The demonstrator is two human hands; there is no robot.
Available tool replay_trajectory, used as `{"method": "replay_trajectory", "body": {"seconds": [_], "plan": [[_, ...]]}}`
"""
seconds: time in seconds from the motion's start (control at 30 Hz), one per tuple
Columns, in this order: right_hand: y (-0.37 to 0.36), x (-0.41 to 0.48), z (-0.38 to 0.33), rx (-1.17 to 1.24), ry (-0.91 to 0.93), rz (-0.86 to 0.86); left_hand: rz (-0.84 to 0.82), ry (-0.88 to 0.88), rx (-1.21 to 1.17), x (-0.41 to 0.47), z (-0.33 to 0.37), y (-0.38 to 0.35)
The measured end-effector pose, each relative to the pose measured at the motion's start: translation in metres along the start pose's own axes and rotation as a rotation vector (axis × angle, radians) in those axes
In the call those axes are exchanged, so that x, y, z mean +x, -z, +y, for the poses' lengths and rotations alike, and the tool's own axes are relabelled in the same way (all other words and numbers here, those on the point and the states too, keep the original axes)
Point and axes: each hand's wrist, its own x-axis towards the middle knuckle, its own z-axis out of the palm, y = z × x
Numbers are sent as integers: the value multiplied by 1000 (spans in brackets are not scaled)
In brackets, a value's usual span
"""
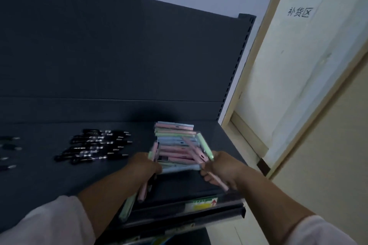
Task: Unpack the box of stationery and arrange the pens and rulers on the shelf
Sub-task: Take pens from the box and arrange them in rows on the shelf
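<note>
A pile of pastel pens [175, 145] lies on the dark shelf [59, 175], stacked mostly crosswise, and the person stands right in front of it. The left hand [147, 165] is at the pile's near left corner, fingers curled round a bundle of pens [142, 191] whose ends hang past the shelf's front edge. The right hand [221, 165] is at the near right corner, clenched round green and pink pens [219, 182]. Left of the pile, apart from it, black pens [95, 145] lie in a loose row. A price label [201, 204] sits on the shelf lip below the pile. A pale door [298, 65] stands to its right.
</note>
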Motion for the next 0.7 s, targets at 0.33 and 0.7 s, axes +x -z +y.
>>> {"method": "replay_trajectory", "body": {"seconds": [0.33, 0.7], "plan": [[34, 41, -22, -224, 168, -350, 162, 24, -254, -8, 11, 3], [12, 64, -40, -551, 368, -256, 181, 24, -343, -13, 22, 24]]}}
